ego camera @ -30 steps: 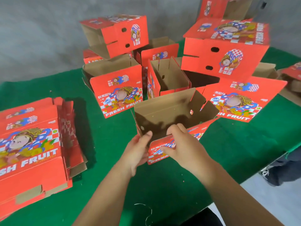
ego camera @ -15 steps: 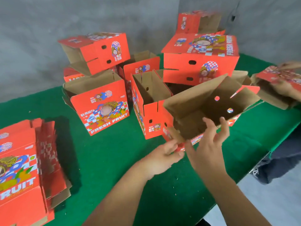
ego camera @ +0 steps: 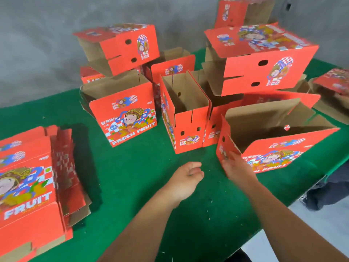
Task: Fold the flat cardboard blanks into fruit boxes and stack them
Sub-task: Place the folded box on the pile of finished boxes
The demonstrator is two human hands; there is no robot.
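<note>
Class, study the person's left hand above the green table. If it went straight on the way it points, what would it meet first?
Most likely the narrow open box standing just beyond the left hand, probably its near red face. Only green table lies between; depth is uncertain.

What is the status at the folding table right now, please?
Left hand free, loosely curled. Right hand touching the open box, near corner. Flat blanks wait left. Nothing in the way.
</note>
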